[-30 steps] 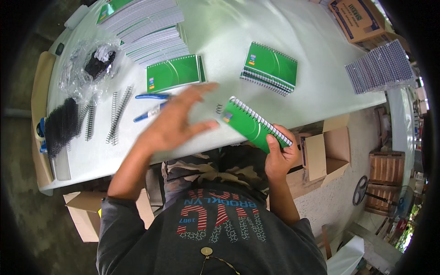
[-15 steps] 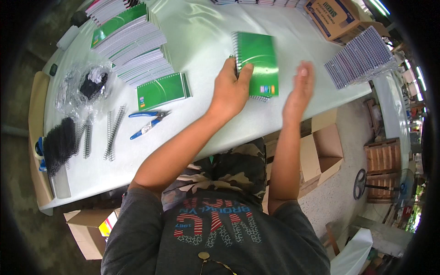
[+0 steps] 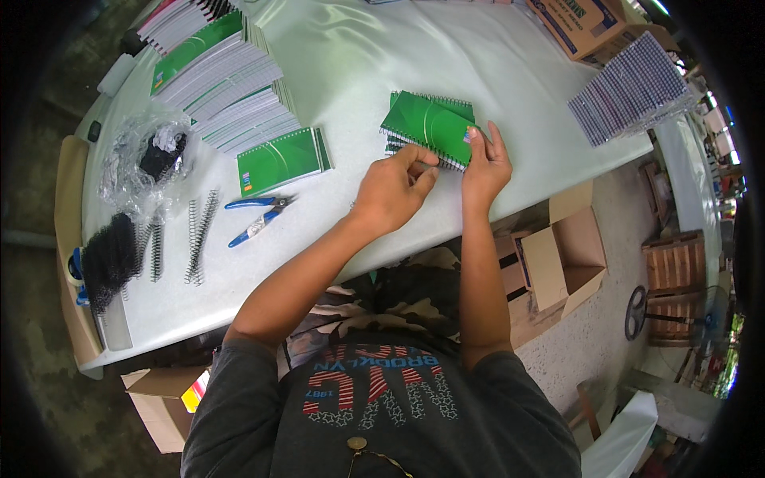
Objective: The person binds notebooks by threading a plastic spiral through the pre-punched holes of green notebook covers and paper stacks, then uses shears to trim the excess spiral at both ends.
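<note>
A green spiral notebook (image 3: 426,119) lies tilted on top of a small pile of similar green notebooks, with its wire edge toward me. My right hand (image 3: 486,171) grips its right end, the thumb on the cover and the other fingers raised beyond the corner. At the near wire edge is my left hand (image 3: 392,190), its fingers curled and the index fingertip at the coil. Whether anything sits between the left thumb and fingers is hidden. Blue-handled cutting pliers (image 3: 259,217) rest on the table left of my left hand.
On the left stand a green notebook pile (image 3: 279,162), a long stack of notebooks (image 3: 231,84), loose wire coils (image 3: 201,237), black coils (image 3: 111,259) and a plastic bag (image 3: 143,163). A bound notebook stack (image 3: 629,92) and a cardboard box (image 3: 578,28) stand right; an open carton (image 3: 570,259) sits below.
The notebook, upright in my left hand before, now lies crosswise on the pile. My right hand has come in and taken its right end; my left hand has moved down to the wire edge.
</note>
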{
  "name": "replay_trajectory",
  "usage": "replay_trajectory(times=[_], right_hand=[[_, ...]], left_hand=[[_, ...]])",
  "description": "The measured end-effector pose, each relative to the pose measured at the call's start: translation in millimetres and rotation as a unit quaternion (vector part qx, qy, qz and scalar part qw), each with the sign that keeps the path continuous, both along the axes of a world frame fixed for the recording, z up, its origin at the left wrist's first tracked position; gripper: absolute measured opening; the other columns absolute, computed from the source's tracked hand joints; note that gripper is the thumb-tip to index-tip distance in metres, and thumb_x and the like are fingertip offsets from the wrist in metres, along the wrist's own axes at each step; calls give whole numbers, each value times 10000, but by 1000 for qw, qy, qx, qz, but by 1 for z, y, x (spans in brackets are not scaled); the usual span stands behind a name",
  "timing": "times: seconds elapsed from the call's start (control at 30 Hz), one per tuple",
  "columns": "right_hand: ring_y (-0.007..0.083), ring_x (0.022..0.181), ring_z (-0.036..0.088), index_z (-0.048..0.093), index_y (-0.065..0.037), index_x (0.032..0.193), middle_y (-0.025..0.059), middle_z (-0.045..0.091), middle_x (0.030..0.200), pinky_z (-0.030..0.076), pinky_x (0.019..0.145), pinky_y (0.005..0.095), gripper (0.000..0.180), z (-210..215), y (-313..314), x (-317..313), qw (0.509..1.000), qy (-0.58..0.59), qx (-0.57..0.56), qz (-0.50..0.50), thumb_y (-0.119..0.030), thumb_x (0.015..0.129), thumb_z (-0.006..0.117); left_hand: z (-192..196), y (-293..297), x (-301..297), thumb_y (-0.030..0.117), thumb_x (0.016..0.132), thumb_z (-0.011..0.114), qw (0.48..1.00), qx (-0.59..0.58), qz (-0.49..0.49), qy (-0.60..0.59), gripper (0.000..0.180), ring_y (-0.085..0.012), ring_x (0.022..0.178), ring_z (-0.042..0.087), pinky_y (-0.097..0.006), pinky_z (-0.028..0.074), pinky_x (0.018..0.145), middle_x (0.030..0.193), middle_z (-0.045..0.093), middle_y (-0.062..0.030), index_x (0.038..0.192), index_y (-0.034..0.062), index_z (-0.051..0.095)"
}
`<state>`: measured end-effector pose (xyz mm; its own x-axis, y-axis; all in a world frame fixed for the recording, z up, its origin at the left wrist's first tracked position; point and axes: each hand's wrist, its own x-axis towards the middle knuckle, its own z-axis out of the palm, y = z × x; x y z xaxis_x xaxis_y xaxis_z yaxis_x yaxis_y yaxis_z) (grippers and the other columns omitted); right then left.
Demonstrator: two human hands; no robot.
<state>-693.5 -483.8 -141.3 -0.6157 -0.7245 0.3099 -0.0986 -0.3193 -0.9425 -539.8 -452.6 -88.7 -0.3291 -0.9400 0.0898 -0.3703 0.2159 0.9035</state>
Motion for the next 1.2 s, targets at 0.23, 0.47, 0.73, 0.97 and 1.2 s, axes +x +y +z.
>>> replay_trajectory(times=[0.23,0.47,0.73,0.97,1.2], right_hand=[[183,882,594,533,39,1162,159,640,1014,462,789,300,385,-8,-1,-3,999,-4,39,-28,-279,952,482],[270,1128,528,445,8,1263,180,583,1183,378,961,400,525,1,13,-4,999,23,10,-46,-421,969,373],[272,1225,430,336,-20,1368,164,421,1355,310,1037,395,670,-8,8,2,987,129,-65,76,-317,854,647],[233,1065,531,400,-9,1317,164,530,1182,444,873,330,628,-3,10,2,998,67,5,21,-192,805,715],[113,768,490,499,-9,1233,48,547,887,434,685,285,522,-6,4,1,991,114,51,-37,-180,796,727]], left_hand=[[-30,42,59,240,837,594,907,-119,72,-397,347,-313,1046,530,-385,518,771,1165,508,-150,1156,118,535],[-5,-3,175,-38,797,546,909,-218,324,-148,206,-272,789,602,-365,485,647,907,616,-120,959,66,619],[53,-17,186,98,812,661,822,-351,423,-147,259,-199,855,595,-297,483,738,1052,603,-114,1069,76,635],[-13,-36,37,222,714,772,955,-269,60,-110,595,-328,1104,551,-377,462,920,1245,541,-178,1233,58,532],[-39,-49,14,270,666,804,962,-245,98,-62,577,-335,1115,533,-372,456,923,1244,535,-188,1142,27,585]])
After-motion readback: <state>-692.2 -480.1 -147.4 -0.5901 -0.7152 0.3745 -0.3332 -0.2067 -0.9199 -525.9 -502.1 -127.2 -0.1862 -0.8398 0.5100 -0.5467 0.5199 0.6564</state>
